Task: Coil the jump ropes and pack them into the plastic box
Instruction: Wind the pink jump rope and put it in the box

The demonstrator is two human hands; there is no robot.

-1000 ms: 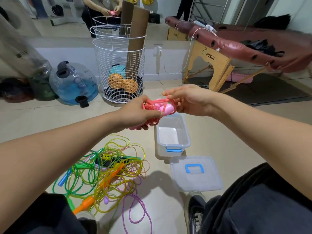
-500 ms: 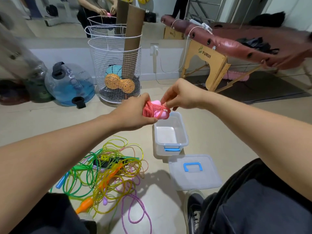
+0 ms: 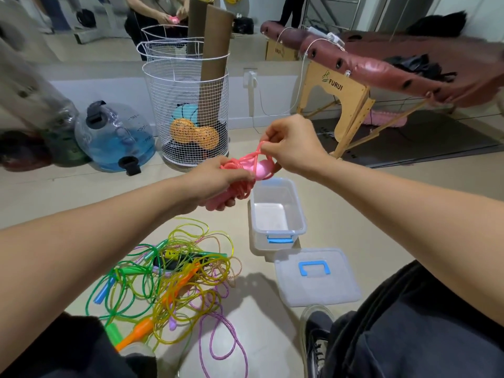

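A pink jump rope (image 3: 246, 170) is bundled into a coil with its pink handles inside. My left hand (image 3: 218, 181) grips the coil from the left. My right hand (image 3: 291, 145) pinches a loop of the same rope and holds it up above the bundle. Both hands are just above the far end of the clear plastic box (image 3: 298, 211), which stands open on the floor with blue clips. Its lid (image 3: 316, 276) lies flat in front of it. A tangle of green, yellow, orange and purple jump ropes (image 3: 174, 279) lies on the floor to the left.
A white wire basket (image 3: 188, 115) with balls and a cardboard tube stands behind. A blue water jug (image 3: 114, 137) sits left of it. A folding massage table (image 3: 381, 66) is at the right. My shoe (image 3: 316, 342) and dark trousers are near the lid.
My right hand has pulled a loop of the pink rope up and away from the bundle. My left hand keeps gripping the coil.
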